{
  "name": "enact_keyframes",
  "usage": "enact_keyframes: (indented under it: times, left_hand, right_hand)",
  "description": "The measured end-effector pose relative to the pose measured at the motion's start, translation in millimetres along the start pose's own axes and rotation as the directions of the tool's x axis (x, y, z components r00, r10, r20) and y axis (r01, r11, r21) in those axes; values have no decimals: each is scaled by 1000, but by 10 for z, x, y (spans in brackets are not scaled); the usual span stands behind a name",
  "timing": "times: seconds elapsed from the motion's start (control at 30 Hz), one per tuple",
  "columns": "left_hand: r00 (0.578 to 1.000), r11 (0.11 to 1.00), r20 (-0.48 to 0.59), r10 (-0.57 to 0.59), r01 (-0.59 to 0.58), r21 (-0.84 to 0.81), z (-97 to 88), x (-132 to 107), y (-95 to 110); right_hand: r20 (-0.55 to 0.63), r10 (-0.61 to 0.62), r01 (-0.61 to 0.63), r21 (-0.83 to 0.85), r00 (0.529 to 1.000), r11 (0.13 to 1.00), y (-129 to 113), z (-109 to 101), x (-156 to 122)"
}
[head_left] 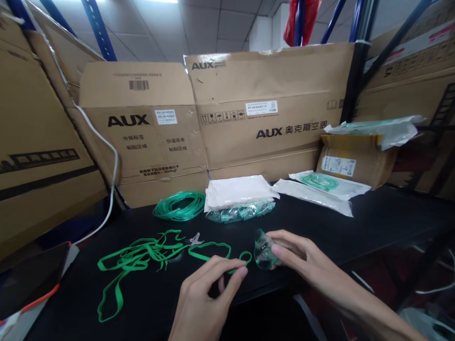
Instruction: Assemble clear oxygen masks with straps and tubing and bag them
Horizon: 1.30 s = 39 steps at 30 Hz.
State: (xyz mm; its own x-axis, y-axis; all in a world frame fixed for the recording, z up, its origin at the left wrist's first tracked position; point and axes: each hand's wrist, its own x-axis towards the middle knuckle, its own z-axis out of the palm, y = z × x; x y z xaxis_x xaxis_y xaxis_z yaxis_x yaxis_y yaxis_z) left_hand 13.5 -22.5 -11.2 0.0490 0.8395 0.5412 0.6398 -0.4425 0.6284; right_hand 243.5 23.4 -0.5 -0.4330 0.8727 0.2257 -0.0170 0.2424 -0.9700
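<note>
Between the thumb and fingers of my left hand [209, 293] is pinched a green elastic strap [212, 245], whose end curls into a small loop above the fingertips. My right hand [305, 255] grips a clear green-tinted oxygen mask [263, 250] by its side, just right of the strap; the two do not touch. A tangled pile of green straps [142, 253] lies to the left on the black table. Close to the pile's right end sits a small pale clip-like piece [195, 239].
Behind my hands are a coil of green tubing [179, 206], white packets [240, 189] and bagged masks [245, 211]. More packets [320, 192] lie near a small carton [350, 158]. A tablet-like device [31, 279] and white cable [113, 166] are left. Cardboard panels [266, 113] stand behind.
</note>
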Motion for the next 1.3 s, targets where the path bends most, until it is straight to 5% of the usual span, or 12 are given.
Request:
enact_keyframes:
  times: [0.17,0.43,0.93,1.3]
  left_hand:
    - [1000,1000,20,-2,3,-10,-18,4,-29]
    - [1000,1000,3,26,-26,-11,-9,-4,-12]
    - [996,995,13,85,-85,50,-18,-7,-28]
    - [978,969,-71,196,-182,167,-64,-34,2]
  right_hand:
    - [72,89,-103,226,993,969,-23,72,-66]
    - [93,204,-222,264,975,939,-47,67,-102]
    - [103,178,-195,188,979,963,-60,69,-116]
    - [216,37,-40,8,976,999,-47,98,-94]
